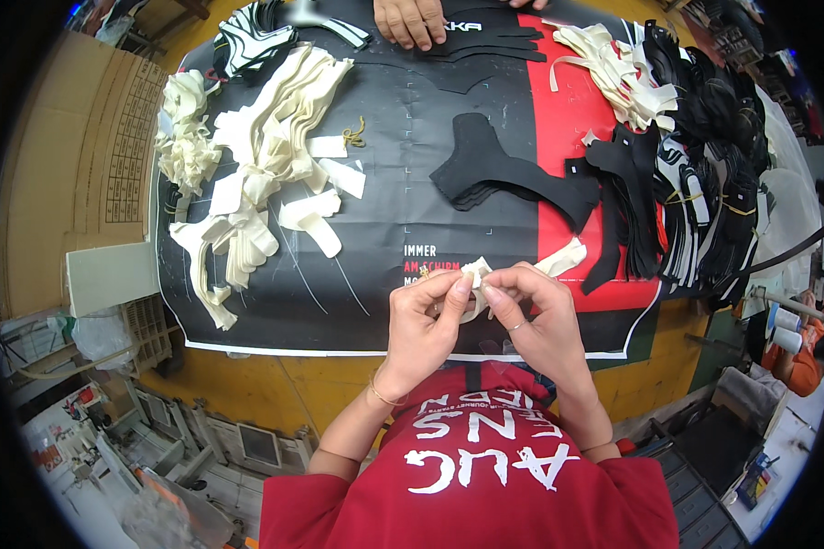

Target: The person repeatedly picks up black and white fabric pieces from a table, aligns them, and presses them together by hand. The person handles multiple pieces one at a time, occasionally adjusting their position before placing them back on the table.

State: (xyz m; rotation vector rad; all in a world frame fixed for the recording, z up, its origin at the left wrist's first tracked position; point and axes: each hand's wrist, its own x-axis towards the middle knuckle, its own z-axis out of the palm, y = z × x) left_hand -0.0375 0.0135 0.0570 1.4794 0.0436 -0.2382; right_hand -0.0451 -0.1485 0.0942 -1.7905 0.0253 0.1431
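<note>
Just limp cream cloth (475, 269) between fingertips (464, 285)

The table (384, 206) is lit brightly and fairly evenly, with a faint sheen spread across its dark surface. Toward its left edge, cream cloth (279, 128) is nearly bleached by light. The near edge is bowed by the lens — all four picture corners are swallowed in black.

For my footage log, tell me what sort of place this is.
Probably a sewing workshop: stacked cream fabric pieces, layered black cut-out pieces and, at the right, what look like white thread spools.
</note>
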